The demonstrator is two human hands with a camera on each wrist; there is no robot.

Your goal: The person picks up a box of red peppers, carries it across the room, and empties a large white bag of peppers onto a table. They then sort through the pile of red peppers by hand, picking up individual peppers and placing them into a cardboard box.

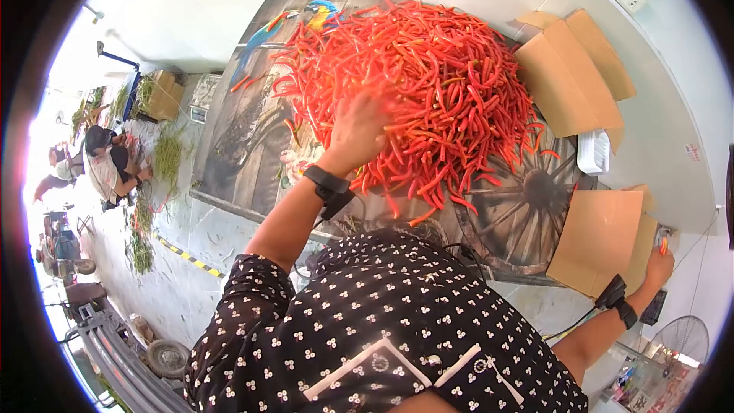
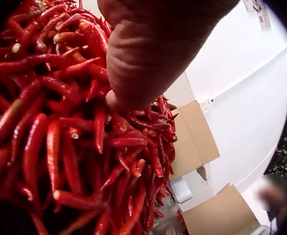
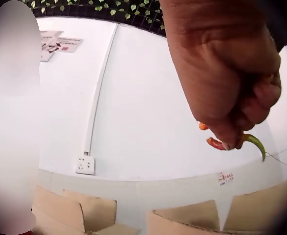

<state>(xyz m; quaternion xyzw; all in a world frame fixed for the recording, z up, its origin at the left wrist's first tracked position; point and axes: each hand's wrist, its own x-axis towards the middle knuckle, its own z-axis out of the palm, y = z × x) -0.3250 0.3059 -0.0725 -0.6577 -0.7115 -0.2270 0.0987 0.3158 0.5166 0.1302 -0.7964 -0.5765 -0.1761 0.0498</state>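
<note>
A big heap of red chili peppers [image 1: 451, 84] covers much of a printed tabletop. My left hand [image 1: 358, 131] is at the left side of the heap, its fingers blurred in the head view. In the left wrist view the thumb side of the left hand [image 2: 143, 58] is down among the peppers, and the fingers are hidden. Off to the right, my right hand [image 1: 659, 268] is raised beside a cardboard box. The right wrist view shows the curled fingers of the right hand [image 3: 231, 83] gripping a few chili peppers [image 3: 253, 142], one with a green, bent end.
An open cardboard box [image 1: 600, 237] stands at the table's right edge, another cardboard box [image 1: 569, 76] at the back right. Between them is a white plastic container [image 1: 593, 153]. Walls border the far side. On the floor at left, a person [image 1: 111, 164] sits near piles of green stalks.
</note>
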